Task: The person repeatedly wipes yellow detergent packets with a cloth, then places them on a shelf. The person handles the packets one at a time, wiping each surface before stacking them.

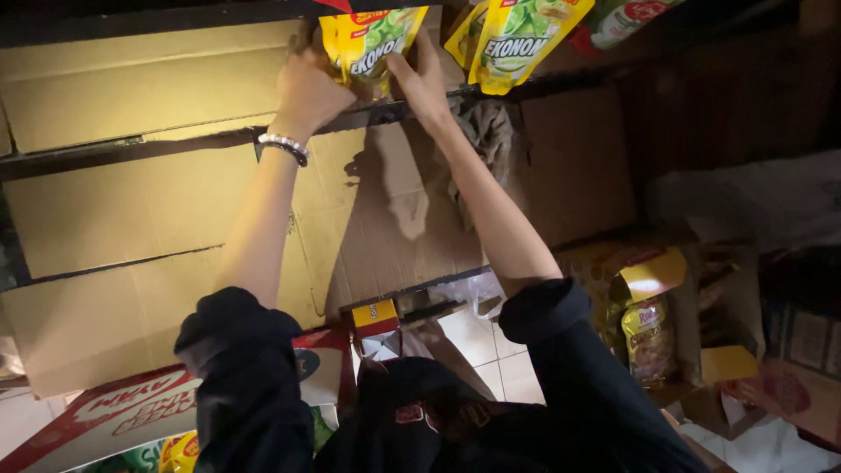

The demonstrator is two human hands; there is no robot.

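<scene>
Head view: left hand (308,88) and right hand (422,81) both grip one yellow pouch (368,39), fingers closed. Another yellow pouch (515,39) hangs just right.

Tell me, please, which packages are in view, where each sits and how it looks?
Yellow-green pouch: top centre, held by left hand and right hand.
Second yellow-green pouch: hanging just to its right.
Brown cartons: stacked left.
Clear snack bag: right, yellow top.

This looks like the stockroom or back corner of a small grocery shop: stacked brown cardboard cartons (131,210) fill the shelves, identical yellow refill pouches (512,39) hang in a row above, and opened boxes of packaged snacks (648,328) crowd the tiled floor (491,350).
</scene>
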